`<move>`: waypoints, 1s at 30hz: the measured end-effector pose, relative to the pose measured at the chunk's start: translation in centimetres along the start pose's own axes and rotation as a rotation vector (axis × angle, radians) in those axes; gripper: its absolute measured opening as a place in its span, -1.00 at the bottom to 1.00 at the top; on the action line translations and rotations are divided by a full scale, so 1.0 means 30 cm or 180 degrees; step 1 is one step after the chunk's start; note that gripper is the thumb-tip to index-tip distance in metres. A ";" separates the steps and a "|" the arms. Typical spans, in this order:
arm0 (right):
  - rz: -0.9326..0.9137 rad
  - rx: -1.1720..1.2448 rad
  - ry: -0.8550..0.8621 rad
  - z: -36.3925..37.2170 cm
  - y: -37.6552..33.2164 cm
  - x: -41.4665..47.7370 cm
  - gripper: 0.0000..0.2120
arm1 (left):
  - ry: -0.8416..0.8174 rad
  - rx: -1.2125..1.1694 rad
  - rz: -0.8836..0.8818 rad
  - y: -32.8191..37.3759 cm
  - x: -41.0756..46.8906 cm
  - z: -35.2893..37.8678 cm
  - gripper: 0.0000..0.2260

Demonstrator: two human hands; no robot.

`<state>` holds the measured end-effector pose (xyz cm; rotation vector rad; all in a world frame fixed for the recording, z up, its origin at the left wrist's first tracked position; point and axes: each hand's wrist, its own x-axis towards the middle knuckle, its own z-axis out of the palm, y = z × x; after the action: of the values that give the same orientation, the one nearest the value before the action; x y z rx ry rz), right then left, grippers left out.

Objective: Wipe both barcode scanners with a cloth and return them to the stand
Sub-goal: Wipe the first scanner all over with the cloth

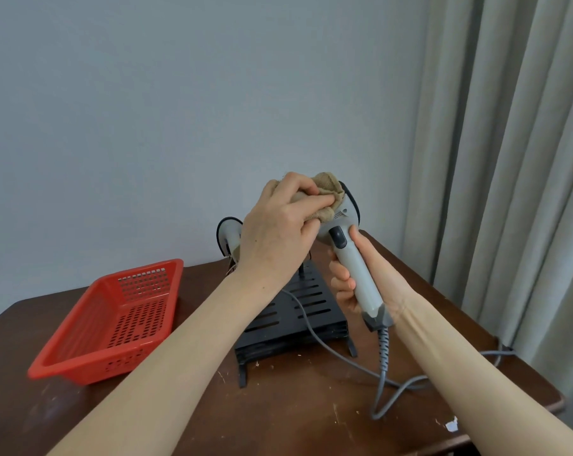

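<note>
Right hand (388, 282) wraps the handle of the grey barcode scanner (357, 271), held above the black stand (295, 311). Its long axis is tilted, head up and away, cable end down toward the person. Left hand (278, 232) clamps a tan cloth (328, 189) against the head. The small label (339, 213) there is unreadable. The second scanner (229, 235) stands behind. The red basket (91, 366) at left shows its perforated floor.

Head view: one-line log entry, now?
left hand: presses cloth on held scanner | right hand: grips held scanner | other scanner: on stand
</note>
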<state>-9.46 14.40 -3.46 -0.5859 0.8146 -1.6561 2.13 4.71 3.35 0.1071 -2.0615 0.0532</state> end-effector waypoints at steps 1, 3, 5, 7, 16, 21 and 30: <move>-0.0014 -0.0032 0.0002 0.000 -0.005 -0.001 -0.57 | -0.0005 0.0006 -0.0001 0.002 0.007 0.003 -0.69; -0.0037 -0.0082 0.0040 0.001 -0.012 -0.006 -0.57 | -0.0018 0.0081 -0.0010 0.003 0.013 0.005 -0.68; -0.0048 -0.0052 0.0063 0.000 -0.011 -0.010 -0.58 | -0.0050 0.0207 0.0010 -0.001 0.009 0.003 -0.69; -0.0072 0.0075 0.0068 -0.005 -0.006 -0.011 -0.58 | -0.0084 0.0324 0.0026 -0.009 0.003 -0.002 -0.73; -0.0115 0.0075 0.0070 -0.003 -0.006 -0.011 -0.58 | 0.0004 0.0363 -0.0178 0.001 -0.011 0.001 -0.72; -0.0111 -0.0098 0.0076 0.010 -0.015 -0.010 -0.57 | -0.0016 0.0414 -0.0129 0.045 0.016 0.004 -0.64; -0.0136 0.0063 0.0136 -0.015 -0.004 -0.017 -0.58 | -0.0250 0.0843 -0.0265 0.012 -0.009 -0.004 -0.85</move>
<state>-9.75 15.00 -3.61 -0.5592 0.8208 -1.7189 2.33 5.09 3.16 0.3632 -2.1173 0.2747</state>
